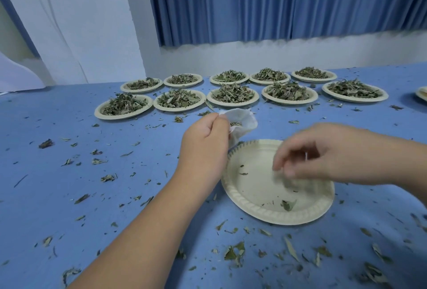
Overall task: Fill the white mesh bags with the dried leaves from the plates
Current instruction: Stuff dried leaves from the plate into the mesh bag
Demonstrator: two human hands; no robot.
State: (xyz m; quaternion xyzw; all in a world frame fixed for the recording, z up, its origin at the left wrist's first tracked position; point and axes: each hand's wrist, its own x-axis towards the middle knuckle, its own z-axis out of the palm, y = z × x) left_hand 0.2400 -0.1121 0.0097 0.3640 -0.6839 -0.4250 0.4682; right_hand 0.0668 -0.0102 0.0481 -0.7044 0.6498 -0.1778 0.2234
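Ten full plates (pixel 120 117) of dried leaves sit in two rows across the far side, none of them touched by the look of it, so most of the job is ahead of me. The near plate (pixel 258 187) right under my hands is nearly bare, with one curled leaf (pixel 287 204) by its front rim and a few crumbs, so I reckon this one is about done. My left hand (pixel 205 136) pinches the white mesh bag (pixel 245 120) by its mouth, holding it open above the plate's far edge, a small clump of leaves (pixel 235 124) showing inside. My right hand (pixel 323 152) hangs over the plate, fingers pointing down, too blurred to say whether it pinches anything. Under it all is the blue table (pixel 69 127), littered with leaf bits, thickest near me. Behind it, a pleated blue curtain (pixel 254 4) hangs over a white wall (pixel 254 57), with pale drapery (pixel 80 22) at the left and a sliver of another plate (pixel 421 93) at the right edge.
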